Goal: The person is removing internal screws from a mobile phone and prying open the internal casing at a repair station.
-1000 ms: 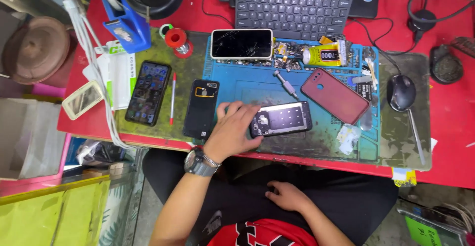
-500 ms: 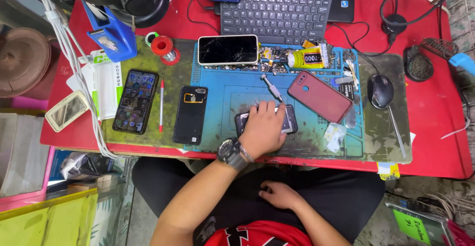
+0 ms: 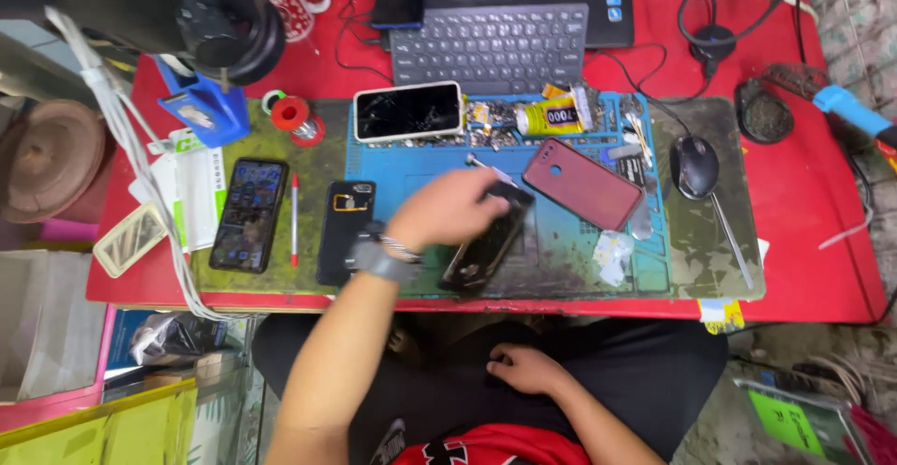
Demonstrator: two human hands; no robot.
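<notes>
The left hand [image 3: 448, 208] is closed over the upper end of a dark phone [image 3: 486, 241], gripping it between fingers and thumb; a watch [image 3: 374, 257] sits on that wrist. The phone is tilted, its lower end resting on the blue work mat [image 3: 561, 250] near the front edge of the red table [image 3: 822, 269], its upper end raised under the fingers. The right hand [image 3: 523, 370] lies below the table edge on the person's lap, loosely curled and holding nothing.

Just right of the held phone, a red phone back [image 3: 584, 183] lies flat on the mat, slanted. Behind the hand, a white phone with a cracked screen [image 3: 408, 110] lies crosswise at the mat's rear edge, and a yellow glue tube [image 3: 547, 116] sits beside it among small parts. To the left, on the green mat [image 3: 308, 161], a black phone back [image 3: 346, 227] lies just beside the wrist, with a red pen [image 3: 293, 217] and another dark phone [image 3: 249, 213] farther out. A black mouse [image 3: 696, 166] rests to the right, a grey keyboard [image 3: 495, 49] sits at the rear, and a red tape roll [image 3: 291, 114] stands near a blue holder [image 3: 206, 105].
</notes>
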